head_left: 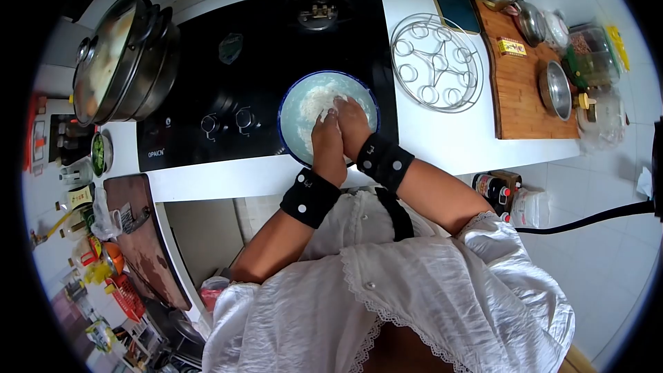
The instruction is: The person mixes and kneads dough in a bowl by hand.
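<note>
A pale bowl with a blue rim [282, 114] sits at the front of the black cooktop. In it lies white, crumbly floury dough [321, 100], with powder smeared over the inner wall. My left hand [328, 139] reaches into the bowl from the front, fingers bent into the dough. Close against it, my right hand [353, 124] is also closed on the dough, with white bits on its fingertips. The undersides of the fingers are hidden, so how much each hand grips cannot be seen. A black band circles each wrist.
A stacked steamer pot [114, 62] stands left on the cooktop [207, 83], near two knobs. Right of it lies a round wire rack [436, 62] on the white counter. Further right, a wooden board [518, 90] carries a metal bowl [554, 91] and a small yellow-red box [512, 46].
</note>
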The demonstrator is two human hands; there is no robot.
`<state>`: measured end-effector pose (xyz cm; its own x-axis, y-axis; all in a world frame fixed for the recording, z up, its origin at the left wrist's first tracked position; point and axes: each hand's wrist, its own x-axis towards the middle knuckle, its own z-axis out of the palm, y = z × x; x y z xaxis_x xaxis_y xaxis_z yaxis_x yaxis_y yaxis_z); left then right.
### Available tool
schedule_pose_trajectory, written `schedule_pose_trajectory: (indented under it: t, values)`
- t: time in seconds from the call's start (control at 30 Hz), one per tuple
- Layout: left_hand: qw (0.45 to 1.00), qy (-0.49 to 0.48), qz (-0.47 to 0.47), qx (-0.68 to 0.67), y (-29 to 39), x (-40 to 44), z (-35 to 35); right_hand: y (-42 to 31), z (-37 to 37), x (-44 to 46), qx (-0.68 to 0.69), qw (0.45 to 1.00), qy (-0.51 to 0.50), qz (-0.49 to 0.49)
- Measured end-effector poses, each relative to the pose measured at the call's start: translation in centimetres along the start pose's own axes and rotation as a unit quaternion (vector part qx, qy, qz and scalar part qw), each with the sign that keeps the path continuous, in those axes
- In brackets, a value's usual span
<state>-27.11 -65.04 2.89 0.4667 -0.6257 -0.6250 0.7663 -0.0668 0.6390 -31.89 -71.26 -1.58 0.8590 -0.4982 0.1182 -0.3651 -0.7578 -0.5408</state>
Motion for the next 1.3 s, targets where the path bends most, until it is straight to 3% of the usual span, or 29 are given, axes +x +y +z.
schedule_pose_trajectory:
  t: [0.03,0.07,0.1,0.13,0.2,0.27,0.37,0.43,0.53,0.57,0.6,0.63,0.7,0.77,0.8,0.87,0.93,1.0,1.07,1.1,1.13,1.2,1.23,1.3]
  values:
    - [0.999,0.018,-0.018,-0.025,-0.2,0.3,0.0,-0.2,-0.2,0.1,-0.007,1.0,-0.022,0.004]
    - [0.994,-0.024,0.056,0.096,-0.4,0.6,-0.6,-0.6,-0.3,-0.2,-0.013,0.999,-0.046,0.011]
    - [0.966,-0.065,0.128,0.216,-0.6,1.0,-1.8,-1.5,-0.2,-0.5,0.175,0.978,-0.011,0.108]
    - [0.917,-0.106,0.199,0.33,-0.7,1.5,-2.8,-2.5,0.1,-0.7,0.355,0.913,0.026,0.2]
    - [0.944,-0.126,0.127,0.278,-0.1,3.4,-4.1,-3.5,0.6,-1.2,0.5,0.828,0.08,0.242]
    - [0.968,-0.124,0.075,0.205,-0.3,3.9,-4.4,-3.4,1.7,-2.2,0.462,0.864,0.117,0.159]
    - [0.996,-0.065,0.018,0.058,0.5,1.7,-2.4,-2.8,1.6,-1.4,0.453,0.876,0.073,0.148]
    - [0.998,-0.01,-0.045,-0.051,0.4,0.8,-0.8,-1.1,1.5,-0.5,0.35,0.927,0.05,0.123]
    - [0.997,0.035,-0.06,-0.04,0.7,0.1,0.2,0.8,1.9,0.6,0.001,0.998,0.068,-0.013]
    - [0.996,0.016,-0.067,-0.065,0.8,0.2,0.2,0.0,2.1,0.0,0.315,0.941,0.003,0.127]
    - [0.995,-0.05,0.078,0.046,0.3,0.7,-0.9,-2.5,0.3,0.1,0.575,0.766,0.034,0.286]
    - [0.956,-0.112,0.221,0.154,-0.6,1.6,-2.8,-3.7,-1.5,0.6,0.555,0.765,0.005,0.327]
    - [0.992,-0.082,0.068,0.066,0.0,2.0,-2.5,-4.7,-1.9,0.0,0.558,0.759,0.019,0.334]
    - [0.998,-0.04,-0.058,-0.005,0.8,2.3,-2.4,-5.9,-0.9,-1.1,0.601,0.747,0.105,0.265]
    - [0.993,-0.025,-0.108,-0.028,1.2,2.4,-2.3,-4.6,0.3,-1.0,0.527,0.825,0.11,0.171]
    - [0.998,-0.037,-0.043,-0.031,0.6,1.5,-1.6,-2.0,2.7,-0.7,0.342,0.924,0.171,-0.014]
    - [0.999,-0.02,-0.023,-0.038,0.4,0.7,-0.7,-1.3,-1.1,0.5,0.082,0.996,-0.018,0.033]
    - [0.997,0.022,-0.049,-0.049,0.7,0.3,0.2,-0.6,-0.3,0.3,0.102,0.994,0.035,0.006]
    - [0.996,-0.055,0.067,0.019,-0.3,1.0,-1.4,-1.0,0.7,-0.4,0.109,0.991,0.081,0.007]
    - [0.986,-0.092,0.126,0.053,-0.9,1.5,-2.5,-1.9,0.8,-1.0,0.262,0.959,0.102,0.036]
    - [0.994,-0.077,0.066,0.044,-0.3,1.6,-2.5,-3.4,0.8,-1.7,0.407,0.903,0.12,0.065]
    - [0.998,-0.041,-0.053,0.019,0.9,1.7,-2.3,-5.1,0.3,-2.1,0.546,0.816,0.134,0.134]
    - [0.996,-0.042,-0.07,-0.031,0.9,1.8,-2.4,-5.6,-0.1,-1.9,0.549,0.807,0.131,0.173]
    - [0.995,-0.02,-0.073,-0.069,1.0,1.4,-1.8,-4.5,-0.3,-1.3,0.39,0.907,0.104,0.121]
